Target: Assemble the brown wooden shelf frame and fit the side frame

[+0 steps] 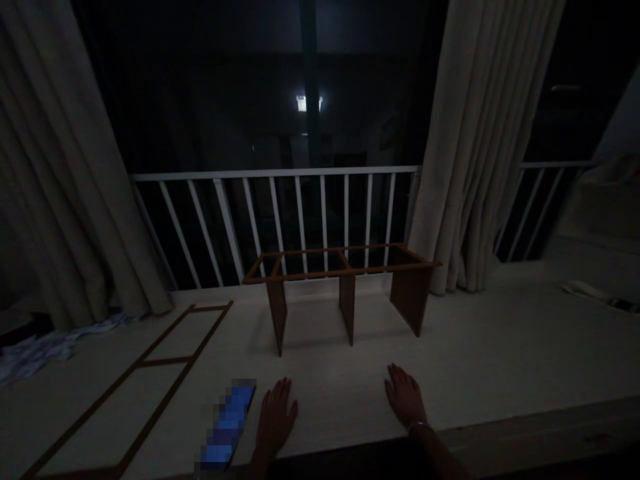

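Note:
My left hand [277, 415] lies palm down on the pale ledge [330, 427], fingers stretched out and holding nothing. Just left of it is a phone-like slab [227, 427] with a blurred blue face. My right hand [404, 395], with a thin bracelet at the wrist, also rests flat on the ledge with nothing in it. Beyond both hands, apart from them, a brown wooden frame [346, 267] stands on three upright panels, with the middle panel [347, 308] between two outer ones. At the left, a second ladder-like brown frame [165, 362] lies flat on the ledge.
A white railing [323, 220] runs behind the standing frame, before a dark window. Beige curtains [460, 147] hang at both sides. Patterned cloth [60, 350] lies at the far left, and a pale strap-like item [595, 293] at the right. The ledge's front edge is near my wrists.

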The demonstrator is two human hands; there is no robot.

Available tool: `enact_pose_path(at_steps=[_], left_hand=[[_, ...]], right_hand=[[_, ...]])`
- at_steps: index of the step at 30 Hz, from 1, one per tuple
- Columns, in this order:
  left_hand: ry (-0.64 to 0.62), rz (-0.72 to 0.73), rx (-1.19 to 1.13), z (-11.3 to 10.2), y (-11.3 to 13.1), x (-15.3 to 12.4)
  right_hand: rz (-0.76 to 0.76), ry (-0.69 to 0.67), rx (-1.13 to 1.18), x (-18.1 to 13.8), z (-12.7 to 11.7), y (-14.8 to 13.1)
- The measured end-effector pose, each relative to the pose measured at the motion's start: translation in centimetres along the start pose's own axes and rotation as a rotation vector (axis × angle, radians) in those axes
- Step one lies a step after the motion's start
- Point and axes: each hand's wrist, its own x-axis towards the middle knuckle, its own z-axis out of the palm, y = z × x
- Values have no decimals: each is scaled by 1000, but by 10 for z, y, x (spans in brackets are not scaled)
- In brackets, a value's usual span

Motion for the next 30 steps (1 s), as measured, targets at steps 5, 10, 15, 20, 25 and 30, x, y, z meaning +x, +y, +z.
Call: enact_pose_path(at_steps=[5,10,15,20,25,30], left_hand=[[13,4,13,3,-1,-1],[9,8,6,-1,0,-1],[-18,-4,-20,-6,2,0],[-41,-30,-44,-9,4,1],[-49,-31,-50,-12,4,1],[-45,-36,-59,-13,4,1]], right_hand=[[8,20,10,0,0,0],[-1,22,-19,-2,3,1],[6,19,-28,-1,5,0],[5,15,-29,-1,9,0],[5,28,-35,-2,13,0],[-13,32,-30,-2,12,-1]])
